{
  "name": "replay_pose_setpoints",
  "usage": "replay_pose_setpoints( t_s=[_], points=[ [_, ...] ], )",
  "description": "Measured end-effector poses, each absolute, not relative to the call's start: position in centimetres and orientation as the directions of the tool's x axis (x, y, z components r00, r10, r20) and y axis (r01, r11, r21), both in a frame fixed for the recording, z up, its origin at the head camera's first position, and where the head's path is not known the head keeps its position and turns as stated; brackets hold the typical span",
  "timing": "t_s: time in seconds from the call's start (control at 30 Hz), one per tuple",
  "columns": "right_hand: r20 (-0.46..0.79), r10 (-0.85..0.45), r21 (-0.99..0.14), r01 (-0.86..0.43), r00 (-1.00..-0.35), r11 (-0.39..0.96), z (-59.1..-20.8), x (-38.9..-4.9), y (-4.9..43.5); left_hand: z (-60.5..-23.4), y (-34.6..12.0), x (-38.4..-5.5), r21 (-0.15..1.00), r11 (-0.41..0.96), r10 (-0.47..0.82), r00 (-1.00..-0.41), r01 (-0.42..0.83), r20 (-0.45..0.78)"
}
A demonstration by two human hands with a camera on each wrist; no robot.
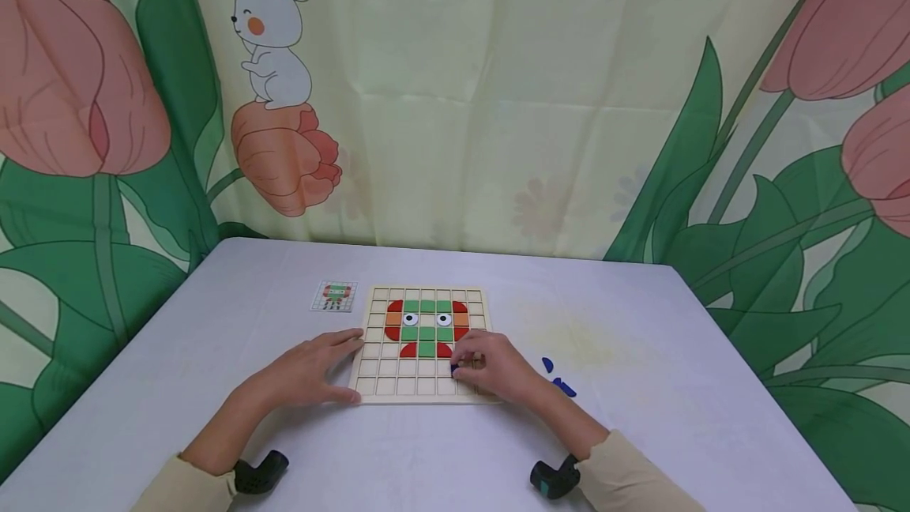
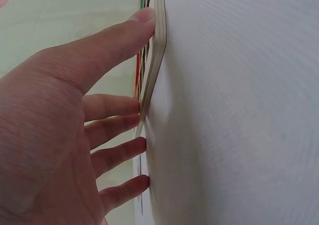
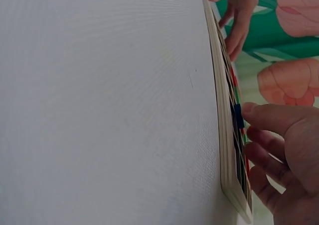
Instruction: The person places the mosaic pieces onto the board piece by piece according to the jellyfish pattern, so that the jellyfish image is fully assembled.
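Observation:
A wooden grid board [image 1: 377, 387] lies on the table, with red, green and orange tiles and two eye tiles [image 1: 444, 320] set in its upper and middle squares. My left hand [image 1: 313, 368] rests against the board's left edge, fingers spread and thumb near the front corner. Over the lower right squares, my right hand [image 1: 494, 367] pinches a small dark blue tile [image 3: 239, 116] between thumb and fingers. In the right wrist view this tile stands at the board's surface; whether it is seated in a square, I cannot tell.
A small pattern card [image 1: 334, 296] lies left of the board's far corner. To the right of my right hand are a few loose blue tiles [image 1: 547, 365] on the white tablecloth [image 1: 640, 338]. A curtain printed with tulips and a rabbit [image 1: 273, 46] hangs behind the table.

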State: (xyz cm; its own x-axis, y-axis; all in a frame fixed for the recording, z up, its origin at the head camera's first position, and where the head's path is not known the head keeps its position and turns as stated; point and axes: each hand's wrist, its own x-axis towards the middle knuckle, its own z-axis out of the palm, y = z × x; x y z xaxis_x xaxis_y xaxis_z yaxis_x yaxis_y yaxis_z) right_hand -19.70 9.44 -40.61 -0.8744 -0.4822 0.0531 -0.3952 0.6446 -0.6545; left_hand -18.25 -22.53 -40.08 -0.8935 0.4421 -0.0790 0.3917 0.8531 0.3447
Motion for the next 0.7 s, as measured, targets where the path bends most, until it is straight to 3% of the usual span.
replay_pose_setpoints(
  t_s=[0.27, 0.5, 0.7],
  points=[
    [0.057, -0.492, -0.650, -0.407, -0.869, 0.642, -40.4, -19.9, 9.2, -40.1, -22.6, -18.3, 0.345, 0.852, 0.443, -0.893, 0.394, -0.076],
    [0.083, -0.522, -0.580, -0.467, -0.849, 0.667, -40.5, -20.6, 8.6, -40.1, -22.6, -18.3, 0.353, 0.851, 0.442, -0.893, 0.389, -0.082],
    [0.057, -0.525, -0.606, -0.447, -0.849, 0.658, -40.4, -20.4, 8.3, -40.3, -22.6, -18.4, 0.351, 0.855, 0.438, -0.894, 0.382, -0.093]
  ],
)
